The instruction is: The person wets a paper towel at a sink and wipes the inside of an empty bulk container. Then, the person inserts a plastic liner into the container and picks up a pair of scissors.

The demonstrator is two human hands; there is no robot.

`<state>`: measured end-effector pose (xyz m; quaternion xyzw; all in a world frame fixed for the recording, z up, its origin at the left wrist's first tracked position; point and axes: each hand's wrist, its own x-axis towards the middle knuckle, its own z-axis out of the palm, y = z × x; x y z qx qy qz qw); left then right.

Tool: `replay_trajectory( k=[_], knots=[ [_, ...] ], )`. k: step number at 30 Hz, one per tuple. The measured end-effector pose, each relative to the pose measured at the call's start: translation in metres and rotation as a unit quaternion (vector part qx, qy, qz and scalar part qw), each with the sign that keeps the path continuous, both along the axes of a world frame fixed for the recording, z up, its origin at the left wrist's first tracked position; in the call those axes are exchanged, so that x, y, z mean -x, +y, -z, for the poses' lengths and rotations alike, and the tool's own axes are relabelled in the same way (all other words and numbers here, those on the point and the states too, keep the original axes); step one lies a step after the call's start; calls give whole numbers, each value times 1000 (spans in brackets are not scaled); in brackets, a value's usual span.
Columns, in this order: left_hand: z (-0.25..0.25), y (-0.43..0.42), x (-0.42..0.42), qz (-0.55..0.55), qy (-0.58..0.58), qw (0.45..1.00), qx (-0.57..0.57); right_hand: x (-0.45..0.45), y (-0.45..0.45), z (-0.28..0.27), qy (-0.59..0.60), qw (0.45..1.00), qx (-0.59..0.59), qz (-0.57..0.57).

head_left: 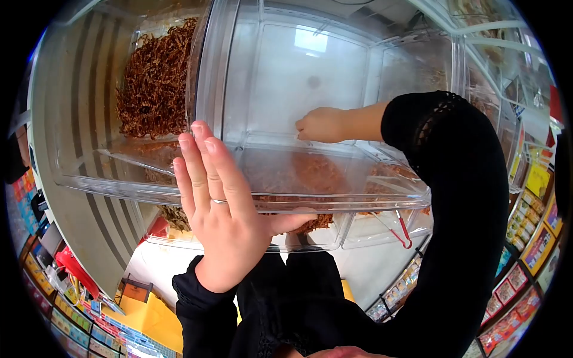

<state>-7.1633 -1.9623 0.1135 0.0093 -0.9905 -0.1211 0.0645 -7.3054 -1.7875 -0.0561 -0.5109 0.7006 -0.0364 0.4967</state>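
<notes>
My left hand [230, 218], with a ring on one finger, is spread flat at the left front corner of a clear plastic bin [340, 204]. Its fingers point up along the bin's side and the thumb reaches right along the front rim; the palm's contact is hidden. Inside the bin, my right hand [325, 125] has its fingers curled closed near the pale bottom. Whatever it may hold is too small or covered to make out. No food shows on the bin's bottom around this hand.
Dark brown shredded food [158, 83] fills a neighbouring compartment on the left. Lower bins with reddish-brown pieces sit beneath the front, where red-handled tongs [404, 231] lie. Shelves of packaged goods [531, 262] stand right, and a yellow stand [149, 313] is lower left.
</notes>
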Motion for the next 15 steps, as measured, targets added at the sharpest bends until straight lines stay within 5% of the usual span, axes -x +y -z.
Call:
replay_trajectory(
  k=[3,6,8,15],
  knots=[
    [1,-1,0,5,6,1000,-5,1,16,8,38,985,112,-127],
    [1,-1,0,5,8,1000,-17,2,20,4,39,996,-46,-72],
    [1,-2,0,2,3,1000,-23,8,24,-4,-39,987,-112,111],
    [4,-2,-1,10,13,1000,-16,-11,37,-1,-94,938,-156,295]
  ],
)
